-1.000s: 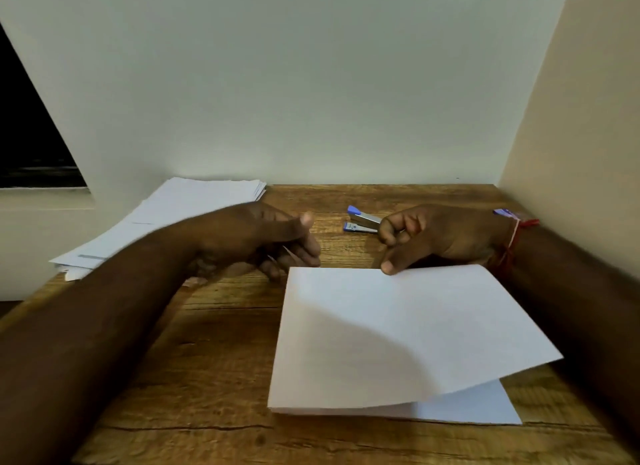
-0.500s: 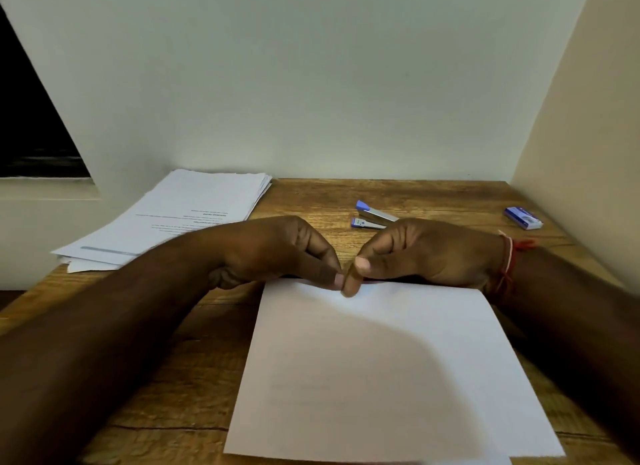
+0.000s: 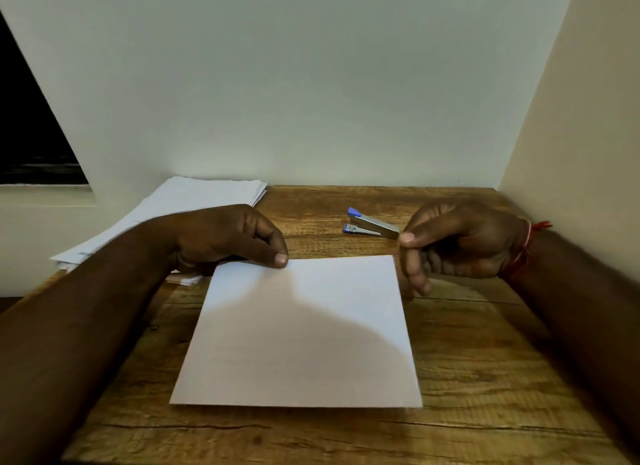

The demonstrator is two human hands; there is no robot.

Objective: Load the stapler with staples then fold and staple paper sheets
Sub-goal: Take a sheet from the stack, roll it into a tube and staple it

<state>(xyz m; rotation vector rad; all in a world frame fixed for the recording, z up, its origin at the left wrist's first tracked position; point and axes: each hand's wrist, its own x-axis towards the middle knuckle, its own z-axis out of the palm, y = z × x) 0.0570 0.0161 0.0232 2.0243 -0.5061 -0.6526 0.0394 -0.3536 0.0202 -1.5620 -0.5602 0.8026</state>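
Looking down from the head camera, the folded sheet (image 3: 298,333) lies flat on the wooden table (image 3: 485,360), near the person and with its far edge between the two hands. The left hand (image 3: 221,239) has its fingers curled in and its thumb tip pressed on that far edge near the left corner; whether a finger sits under the edge is hidden. The right hand (image 3: 460,243) is just off the far right corner, thumb closed against forefinger with nothing visible between them and the other fingers hanging down beside the sheet's right edge.

The stapler (image 3: 372,225) lies beyond the sheet, its rear end just beside the right thumb. A careless reach could nudge it away or knock it. With only one thumb pinning the paper, the layers may slide and the edges end up out of line before stapling. Whether staples are loaded cannot be told, so a press might fasten nothing. The left forearm also crosses over the paper stack (image 3: 194,201) and could drag its sheets.
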